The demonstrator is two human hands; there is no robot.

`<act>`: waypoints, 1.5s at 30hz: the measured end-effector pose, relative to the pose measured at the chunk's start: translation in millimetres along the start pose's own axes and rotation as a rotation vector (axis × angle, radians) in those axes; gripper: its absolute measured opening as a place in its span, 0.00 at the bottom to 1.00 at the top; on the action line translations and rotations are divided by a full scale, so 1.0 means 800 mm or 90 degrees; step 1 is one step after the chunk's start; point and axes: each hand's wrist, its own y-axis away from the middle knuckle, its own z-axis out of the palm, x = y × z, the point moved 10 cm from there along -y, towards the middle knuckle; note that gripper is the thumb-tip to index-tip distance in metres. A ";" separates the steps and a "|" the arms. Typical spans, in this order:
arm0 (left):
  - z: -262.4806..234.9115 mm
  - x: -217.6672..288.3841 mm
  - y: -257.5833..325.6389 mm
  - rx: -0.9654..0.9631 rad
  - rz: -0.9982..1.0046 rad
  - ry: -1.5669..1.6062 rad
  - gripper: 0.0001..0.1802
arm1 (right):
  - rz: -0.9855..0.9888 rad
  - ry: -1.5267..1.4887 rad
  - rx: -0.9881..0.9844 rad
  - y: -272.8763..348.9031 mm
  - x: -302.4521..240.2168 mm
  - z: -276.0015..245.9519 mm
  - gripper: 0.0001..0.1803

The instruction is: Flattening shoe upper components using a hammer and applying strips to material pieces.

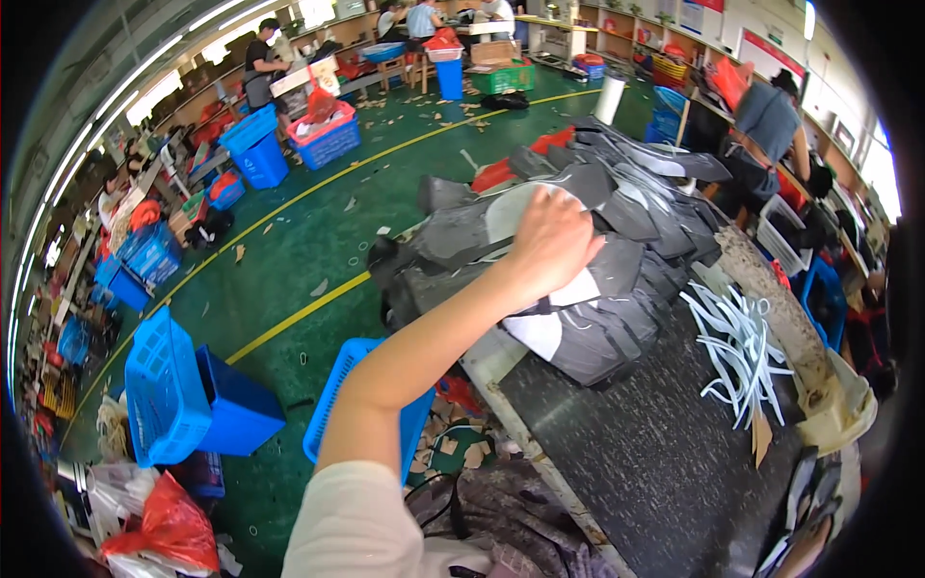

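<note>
Your left hand (551, 241) rests curled on the pile of grey cut pieces (578, 241), apparently gripping one; the fingers are hidden. White strips (737, 347) lie nearby.

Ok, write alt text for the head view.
A person's left hand presses on a pile of grey and white cut pieces on a dark worktable. White strips lie to its right; blue baskets stand on the green floor.

A green workshop floor (318, 231) with a yellow line (299, 318), blue baskets (169, 390) and bright windows (882, 173).
</note>
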 end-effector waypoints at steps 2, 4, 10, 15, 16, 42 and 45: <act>0.096 -0.008 0.029 -0.341 0.012 0.125 0.11 | -0.237 -0.240 0.132 0.011 -0.080 -0.003 0.16; 0.048 0.016 0.046 -0.198 -0.001 0.414 0.11 | -0.507 0.393 0.094 0.046 -0.236 0.005 0.22; -0.017 -0.010 0.080 -0.075 -0.016 0.790 0.15 | -0.608 -0.504 -0.112 0.072 -0.538 -0.064 0.17; -0.020 -0.027 0.114 -0.045 -0.103 0.948 0.16 | -0.679 -0.753 -0.138 0.093 -0.813 -0.150 0.14; -0.027 -0.029 0.122 -0.073 -0.126 0.996 0.16 | -0.719 -0.769 -0.140 0.087 -0.852 -0.124 0.19; -0.256 -0.013 0.176 -0.085 -0.430 0.643 0.17 | -0.688 -0.566 0.124 0.125 -0.820 -0.134 0.29; -0.131 0.105 0.162 -0.548 -0.160 0.631 0.18 | -0.675 -0.650 0.085 0.110 -0.746 -0.158 0.22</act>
